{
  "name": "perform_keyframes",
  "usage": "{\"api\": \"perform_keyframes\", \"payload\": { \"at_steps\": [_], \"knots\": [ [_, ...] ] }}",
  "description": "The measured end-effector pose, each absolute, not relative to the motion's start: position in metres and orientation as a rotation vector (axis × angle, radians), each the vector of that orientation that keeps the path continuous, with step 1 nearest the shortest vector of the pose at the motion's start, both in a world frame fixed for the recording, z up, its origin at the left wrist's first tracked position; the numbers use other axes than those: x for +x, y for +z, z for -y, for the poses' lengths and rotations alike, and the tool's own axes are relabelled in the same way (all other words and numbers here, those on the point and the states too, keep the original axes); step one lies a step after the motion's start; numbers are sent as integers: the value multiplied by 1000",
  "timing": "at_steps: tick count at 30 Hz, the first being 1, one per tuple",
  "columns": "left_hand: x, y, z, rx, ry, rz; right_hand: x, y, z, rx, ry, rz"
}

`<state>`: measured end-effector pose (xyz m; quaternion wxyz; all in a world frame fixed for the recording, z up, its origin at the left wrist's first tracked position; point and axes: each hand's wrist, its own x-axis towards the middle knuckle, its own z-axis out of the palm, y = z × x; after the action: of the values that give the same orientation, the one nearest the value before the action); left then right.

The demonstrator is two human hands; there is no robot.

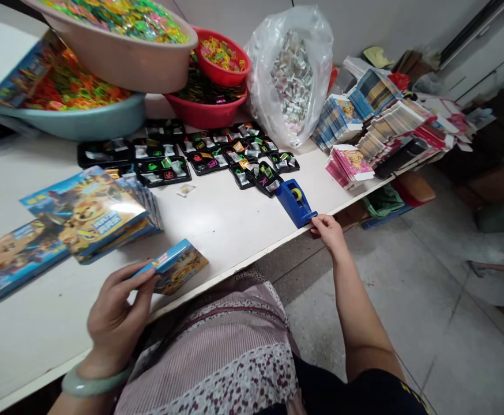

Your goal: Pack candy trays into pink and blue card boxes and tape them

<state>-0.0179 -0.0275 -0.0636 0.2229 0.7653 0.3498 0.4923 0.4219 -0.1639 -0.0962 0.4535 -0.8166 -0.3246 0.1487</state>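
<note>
At the near left of the table, carton: the small blue cardboard box with printed sides (pixel 183 266) is sitting at a tilt by the near edge; whether it is touching the white tabletop (pixel 234 225) is hard to tell.
Left hand: the bare left hand (pixel 120 305) is gripping the box by its left end, between thumb and fingers.
Blue dispenser: the blue plastic tape dispenser (pixel 293 203), carrying a yellow-centred roll (pixel 296 194), is standing at the near edge, farther right.
Right hand: the bare right hand (pixel 330 231) is reaching its front end, fingertips drawn together; whether they are pinching tape, I cannot tell.
Step at the tape: the person is apparently taking hold of a strip while holding the box ready.
Next move: it is calling for a secure pinch and a clean pull against the cutting end, the box staying steady.
Far side: black plastic trays of small packets (pixel 163 170) are lying beyond, and larger blue printed boxes (pixel 100 213) are resting at left.
</note>
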Motion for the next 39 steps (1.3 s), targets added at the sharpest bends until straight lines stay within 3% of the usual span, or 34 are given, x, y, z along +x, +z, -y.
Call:
{"api": "perform_keyframes", "payload": {
  "at_steps": [6,12,17,22,25,30,35,39],
  "knots": [
    [-20,-70,26,2191,1313,-876,403,-72,172,-2059,371,905],
    [-10,-59,37,2331,1234,-796,268,-34,139,-1399,1137,1088],
    [-9,-51,43,2410,1134,-807,176,-31,104,-1168,1334,956],
    [-14,-48,39,2648,916,-755,164,-48,86,-1281,1308,983],
    [-16,-50,31,2707,860,-695,170,-55,79,-1444,1099,1163],
    [-17,-39,31,2374,1128,-622,193,-52,81,-1610,774,1559],
    [-39,-2,18,1941,1404,-769,198,-10,66,-1261,868,1638],
    [-99,-2,-41,1749,1691,-1183,176,16,-6,-1218,939,1530]
  ]
}}
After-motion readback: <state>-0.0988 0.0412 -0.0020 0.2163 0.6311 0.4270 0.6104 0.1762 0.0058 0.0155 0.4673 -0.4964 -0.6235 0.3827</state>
